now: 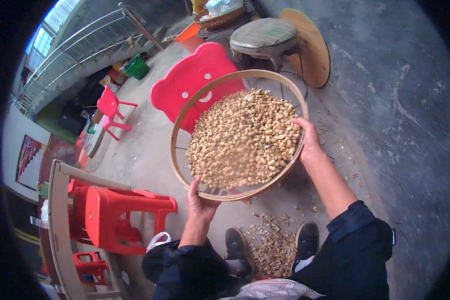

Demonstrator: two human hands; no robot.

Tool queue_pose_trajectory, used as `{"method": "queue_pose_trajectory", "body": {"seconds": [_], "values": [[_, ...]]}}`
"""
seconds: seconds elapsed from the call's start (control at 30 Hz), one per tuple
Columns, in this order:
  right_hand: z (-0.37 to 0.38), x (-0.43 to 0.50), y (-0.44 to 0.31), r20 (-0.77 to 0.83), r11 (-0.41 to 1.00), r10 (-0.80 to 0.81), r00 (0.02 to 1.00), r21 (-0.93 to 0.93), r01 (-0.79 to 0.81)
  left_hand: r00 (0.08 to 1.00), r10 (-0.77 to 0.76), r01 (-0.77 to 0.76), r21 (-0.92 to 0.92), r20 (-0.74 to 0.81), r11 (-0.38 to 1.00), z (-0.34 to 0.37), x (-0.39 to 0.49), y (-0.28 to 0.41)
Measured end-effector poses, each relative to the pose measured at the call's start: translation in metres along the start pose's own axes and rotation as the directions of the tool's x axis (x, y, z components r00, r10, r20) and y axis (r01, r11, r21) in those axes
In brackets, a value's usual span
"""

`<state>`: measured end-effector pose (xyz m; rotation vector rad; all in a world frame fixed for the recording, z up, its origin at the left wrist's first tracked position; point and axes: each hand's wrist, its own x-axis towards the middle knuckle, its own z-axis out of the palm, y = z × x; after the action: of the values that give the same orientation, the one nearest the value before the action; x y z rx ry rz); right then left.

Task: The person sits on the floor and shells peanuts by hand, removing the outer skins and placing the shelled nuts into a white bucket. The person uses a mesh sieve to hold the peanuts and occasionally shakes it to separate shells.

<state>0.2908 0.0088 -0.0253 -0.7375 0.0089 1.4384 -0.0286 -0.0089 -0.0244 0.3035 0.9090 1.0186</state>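
Note:
A round sieve [175, 165] with a wooden rim is held up over the floor between my two hands. My left hand [201, 204] grips the rim at its near left, the thumb over the top edge. At the right side, my right hand [308, 140] clasps the rim with the thumb inside. Many peanuts in their shells [243, 135] are heaped in it, and the ones towards the near side look blurred. Strips of the mesh show along the near and left edges. Below, a pile of broken peanut shells [273, 243] lies on the concrete between my shoes.
Beyond the sieve stands a pink bear-shaped chair back [195, 80]. A padded stool [264, 35] and a round wooden board [311, 48] are at the far side. Red plastic stools [114, 217] stand to the left, near a small pink chair [110, 105]. A green bucket [135, 67] sits farther back.

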Motion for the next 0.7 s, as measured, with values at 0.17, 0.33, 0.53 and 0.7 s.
{"method": "queue_pose_trajectory", "body": {"seconds": [0.17, 0.33, 0.53, 0.7], "values": [[-0.005, 0.016, -0.01, 0.015, 0.996, -0.034, 0.999, -0.084, 0.035, 0.997, -0.071, 0.069, 0.045, 0.041, 0.997, -0.002, -0.002, -0.008], [-0.015, 0.036, -0.014, 0.085, 0.991, -0.023, 0.996, -0.127, 0.033, 0.982, -0.079, 0.089, -0.051, 0.169, 0.995, -0.007, 0.003, -0.021], [-0.019, 0.052, -0.021, 0.104, 0.983, -0.023, 0.994, -0.179, 0.042, 0.991, -0.018, 0.039, -0.152, 0.135, 0.988, -0.004, 0.006, -0.039], [0.0, 0.025, -0.02, 0.045, 0.983, -0.14, 0.989, -0.117, 0.145, 0.997, 0.045, -0.033, -0.189, 0.061, 0.981, -0.003, 0.01, -0.047]]}}
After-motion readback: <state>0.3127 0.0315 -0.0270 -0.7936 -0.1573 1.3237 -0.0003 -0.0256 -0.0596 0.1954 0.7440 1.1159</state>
